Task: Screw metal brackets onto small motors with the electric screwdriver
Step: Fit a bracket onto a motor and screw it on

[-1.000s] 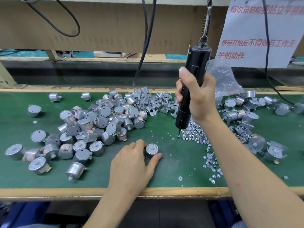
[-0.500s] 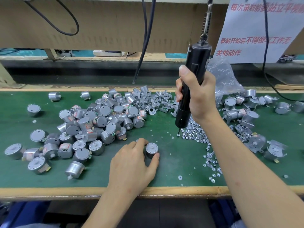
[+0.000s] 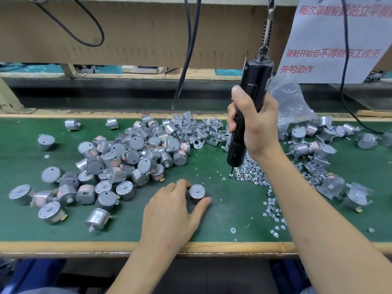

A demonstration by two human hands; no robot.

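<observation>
In the head view, the left hand point(image 3: 169, 211) pinches one small motor point(image 3: 197, 193) between thumb and fingers. The motor stands upright on the green mat point(image 3: 212, 221), shaft up, and no bracket is on it yet. The right hand point(image 3: 254, 128) grips the electric screwdriver point(image 3: 252, 90), its bit pointing down at the edge of the loose screws point(image 3: 252, 172). Behind, the brackets point(image 3: 203, 132) lie in a heap beside a big pile of bare motors point(image 3: 127, 158). At the right, a few motors with brackets point(image 3: 331, 185) look finished to me — so most of the work is left.
</observation>
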